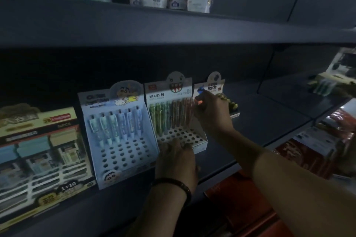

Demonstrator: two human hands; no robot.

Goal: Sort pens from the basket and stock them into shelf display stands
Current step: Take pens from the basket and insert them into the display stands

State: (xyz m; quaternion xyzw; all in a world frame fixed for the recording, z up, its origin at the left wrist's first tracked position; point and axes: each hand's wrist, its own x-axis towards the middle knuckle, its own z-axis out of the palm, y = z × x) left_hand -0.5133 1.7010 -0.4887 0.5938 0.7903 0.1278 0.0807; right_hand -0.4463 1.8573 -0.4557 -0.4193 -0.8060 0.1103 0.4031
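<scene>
Plastic pen [193, 110], light, stiff and likely slick, is pinched near its top by the right hand [210, 112] at the MP 8283 stand's [185, 136] right end on the shelf [250, 121], left hand [176, 159] pressing flat on its front edge.

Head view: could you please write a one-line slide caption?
Left hand steadies the MP 8283 pen stand while right hand reaches its back row.

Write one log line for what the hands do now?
left hand: rests on shark stand front | right hand: at back-row pens, grip unclear | front holes unfilled
</scene>
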